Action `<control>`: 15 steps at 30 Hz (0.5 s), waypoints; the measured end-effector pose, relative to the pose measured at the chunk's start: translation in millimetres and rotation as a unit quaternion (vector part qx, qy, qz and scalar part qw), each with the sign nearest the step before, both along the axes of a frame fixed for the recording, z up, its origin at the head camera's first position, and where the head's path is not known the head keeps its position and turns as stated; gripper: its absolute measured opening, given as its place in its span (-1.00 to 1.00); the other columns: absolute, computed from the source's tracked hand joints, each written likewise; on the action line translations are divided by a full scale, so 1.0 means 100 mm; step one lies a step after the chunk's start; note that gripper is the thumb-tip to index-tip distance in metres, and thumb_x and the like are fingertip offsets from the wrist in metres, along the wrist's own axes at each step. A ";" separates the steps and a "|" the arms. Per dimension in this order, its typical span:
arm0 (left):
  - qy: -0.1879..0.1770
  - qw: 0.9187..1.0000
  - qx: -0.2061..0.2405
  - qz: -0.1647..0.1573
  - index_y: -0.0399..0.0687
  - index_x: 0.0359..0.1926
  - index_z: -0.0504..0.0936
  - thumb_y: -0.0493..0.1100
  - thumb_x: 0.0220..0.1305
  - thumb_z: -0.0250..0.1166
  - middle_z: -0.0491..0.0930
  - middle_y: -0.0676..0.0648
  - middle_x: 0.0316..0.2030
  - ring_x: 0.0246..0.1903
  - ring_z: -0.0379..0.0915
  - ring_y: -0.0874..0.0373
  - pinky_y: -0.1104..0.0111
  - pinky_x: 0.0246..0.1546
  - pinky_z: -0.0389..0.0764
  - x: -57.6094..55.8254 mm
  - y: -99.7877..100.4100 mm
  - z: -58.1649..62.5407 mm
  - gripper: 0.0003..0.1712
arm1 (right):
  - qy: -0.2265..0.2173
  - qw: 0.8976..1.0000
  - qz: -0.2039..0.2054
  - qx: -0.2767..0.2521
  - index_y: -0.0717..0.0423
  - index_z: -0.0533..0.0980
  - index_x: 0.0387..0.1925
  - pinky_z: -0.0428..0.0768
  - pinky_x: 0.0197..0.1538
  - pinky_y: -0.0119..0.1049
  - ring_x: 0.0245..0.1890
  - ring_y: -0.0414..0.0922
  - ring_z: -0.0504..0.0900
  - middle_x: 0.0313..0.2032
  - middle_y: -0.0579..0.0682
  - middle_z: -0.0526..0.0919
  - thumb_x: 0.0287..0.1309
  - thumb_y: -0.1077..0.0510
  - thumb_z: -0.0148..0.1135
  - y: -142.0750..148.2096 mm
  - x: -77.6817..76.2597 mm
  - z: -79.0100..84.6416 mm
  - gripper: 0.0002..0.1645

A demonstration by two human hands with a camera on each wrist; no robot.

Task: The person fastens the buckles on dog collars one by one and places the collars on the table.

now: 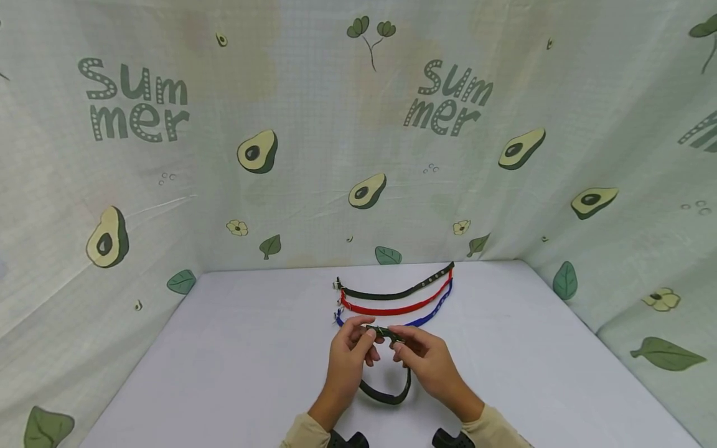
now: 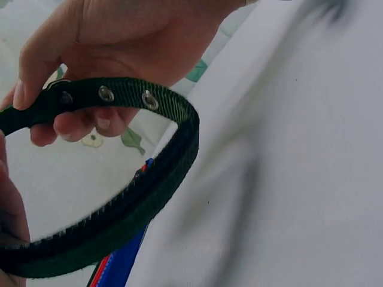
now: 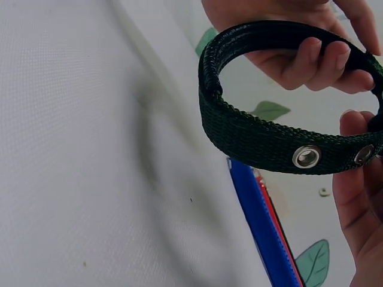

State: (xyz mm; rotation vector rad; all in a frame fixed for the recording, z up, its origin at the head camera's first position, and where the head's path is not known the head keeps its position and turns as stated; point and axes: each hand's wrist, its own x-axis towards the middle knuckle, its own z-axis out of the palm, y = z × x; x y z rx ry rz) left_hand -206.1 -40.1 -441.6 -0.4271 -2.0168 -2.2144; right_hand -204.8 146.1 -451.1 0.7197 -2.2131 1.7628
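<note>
A dark green webbing pet collar [image 1: 385, 398] is held up above the white table, bent round into a loop that hangs below both hands. My left hand [image 1: 346, 359] pinches one end between thumb and fingers. The right hand [image 1: 432, 362] pinches the strap close beside it, fingertips only a short gap from the left ones. Metal-ringed eyelets [image 3: 307, 156] dot the strap in the right wrist view, and a dark lining covers the inner side of the band [image 2: 102, 236] in the left wrist view. Fingers partly hide the joined ends.
Beyond the hands, a black collar [image 1: 386, 297], a red collar [image 1: 394, 312] and a blue collar [image 1: 435, 313] lie in curved rows on the white table [image 1: 252, 373]. A printed cloth [image 1: 313, 93] hangs behind and along both sides. Black devices [image 1: 350, 440] sit at the wrists.
</note>
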 end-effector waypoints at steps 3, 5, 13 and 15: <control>0.005 0.999 -0.037 -0.007 -0.06 0.10 0.55 -0.16 0.41 0.27 0.64 -0.19 -0.25 -0.46 0.58 0.09 0.38 -0.44 0.61 -0.01 -0.02 -0.01 -0.71 | -0.016 1.000 -0.017 0.003 0.12 0.60 0.08 0.66 -0.39 -0.25 -0.40 -0.07 0.67 -0.33 0.26 0.66 0.34 0.21 0.27 0.00 0.01 0.00 -0.70; 0.010 0.997 -0.072 -0.007 -0.05 0.08 0.57 -0.17 0.36 0.32 0.64 -0.12 -0.25 -0.42 0.61 0.11 0.37 -0.41 0.62 0.00 -0.03 -0.02 -0.71 | -0.035 0.999 -0.024 0.001 0.14 0.60 0.08 0.66 -0.38 -0.26 -0.40 -0.08 0.67 -0.32 0.30 0.66 0.34 0.22 0.27 0.00 0.02 -0.01 -0.70; 0.127 0.953 -0.257 0.102 0.10 -0.12 0.76 -0.15 0.21 0.48 0.65 0.17 -0.26 -0.38 0.55 0.32 0.41 -0.37 0.61 0.00 -0.19 -0.02 -0.79 | -0.080 0.996 -0.026 0.011 0.14 0.61 0.02 0.63 -0.34 -0.31 -0.41 -0.12 0.63 -0.27 0.23 0.67 0.38 0.19 0.23 -0.06 0.00 0.02 -0.76; 0.145 0.939 -0.283 0.128 0.11 -0.15 0.78 -0.15 0.17 0.51 0.63 0.18 -0.29 -0.38 0.54 0.33 0.42 -0.39 0.59 0.01 -0.24 -0.01 -0.80 | -0.082 0.996 -0.016 0.020 0.13 0.61 0.02 0.62 -0.34 -0.32 -0.42 -0.13 0.61 -0.26 0.23 0.67 0.39 0.16 0.23 -0.08 -0.01 0.02 -0.76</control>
